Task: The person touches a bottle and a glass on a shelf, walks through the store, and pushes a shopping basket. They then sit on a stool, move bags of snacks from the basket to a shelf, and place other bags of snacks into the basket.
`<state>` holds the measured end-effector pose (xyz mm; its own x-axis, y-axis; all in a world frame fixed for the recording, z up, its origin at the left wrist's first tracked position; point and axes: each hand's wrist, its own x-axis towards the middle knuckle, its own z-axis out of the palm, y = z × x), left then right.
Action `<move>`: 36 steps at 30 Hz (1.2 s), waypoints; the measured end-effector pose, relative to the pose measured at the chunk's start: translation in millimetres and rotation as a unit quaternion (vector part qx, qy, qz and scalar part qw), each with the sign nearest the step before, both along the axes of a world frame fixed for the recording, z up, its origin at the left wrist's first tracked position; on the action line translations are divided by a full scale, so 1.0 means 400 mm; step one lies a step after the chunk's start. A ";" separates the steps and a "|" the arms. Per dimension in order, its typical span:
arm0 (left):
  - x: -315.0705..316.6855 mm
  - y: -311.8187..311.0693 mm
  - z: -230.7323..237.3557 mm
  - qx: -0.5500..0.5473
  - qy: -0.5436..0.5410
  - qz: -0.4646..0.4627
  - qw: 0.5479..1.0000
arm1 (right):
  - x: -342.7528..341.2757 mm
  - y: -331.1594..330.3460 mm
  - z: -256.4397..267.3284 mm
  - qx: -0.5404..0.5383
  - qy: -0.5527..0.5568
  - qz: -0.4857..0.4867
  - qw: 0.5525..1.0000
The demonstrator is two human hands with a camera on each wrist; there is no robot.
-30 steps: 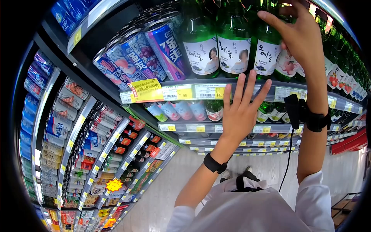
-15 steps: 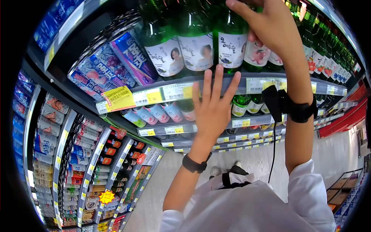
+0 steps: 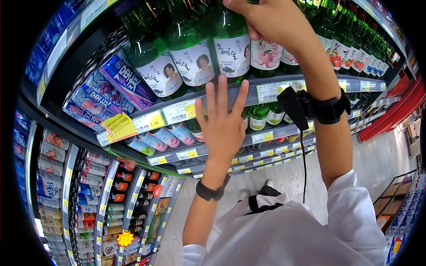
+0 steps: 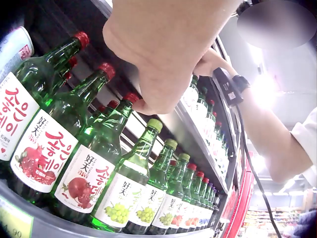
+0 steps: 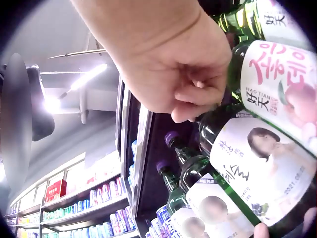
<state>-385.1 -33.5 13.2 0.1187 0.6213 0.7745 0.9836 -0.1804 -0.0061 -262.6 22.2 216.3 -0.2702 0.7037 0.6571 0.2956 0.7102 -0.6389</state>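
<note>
A drinks shelf packed with green glass bottles stands before the person, with can shelves off to the left. The person wears a white shirt. Third from the left in the front row stands the blueberry-label bottle, just left of a peach-label bottle; the right hand grips it by the neck, fingers curled. The left hand is spread, fingertips at that bottle's base; contact there is unclear. Lower left, a yellow promo sign sits beside a smaller price tag.
</note>
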 end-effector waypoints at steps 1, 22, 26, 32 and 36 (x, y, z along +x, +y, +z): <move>0.001 0.000 0.001 0.001 0.001 -0.001 1.000 | 0.001 -0.003 -0.001 0.001 0.001 -0.001 1.000; 0.000 -0.001 0.000 -0.002 -0.016 -0.016 1.000 | 0.021 -0.019 0.001 0.062 -0.030 0.045 0.997; 0.001 0.000 0.000 -0.003 -0.021 -0.017 1.000 | 0.008 -0.047 0.007 -0.017 -0.045 0.017 0.999; 0.001 -0.002 0.003 -0.004 -0.020 -0.015 1.000 | 0.003 -0.025 0.004 0.035 -0.034 -0.019 0.999; 0.001 0.001 0.000 -0.004 -0.014 -0.008 1.000 | 0.009 -0.020 0.012 -0.028 -0.077 -0.013 0.997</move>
<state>-384.9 -33.0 13.2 0.1075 0.6258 0.7725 0.9804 -0.1960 0.0223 -259.0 14.2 220.9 -0.3457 0.7462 0.5689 0.4107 0.6655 -0.6233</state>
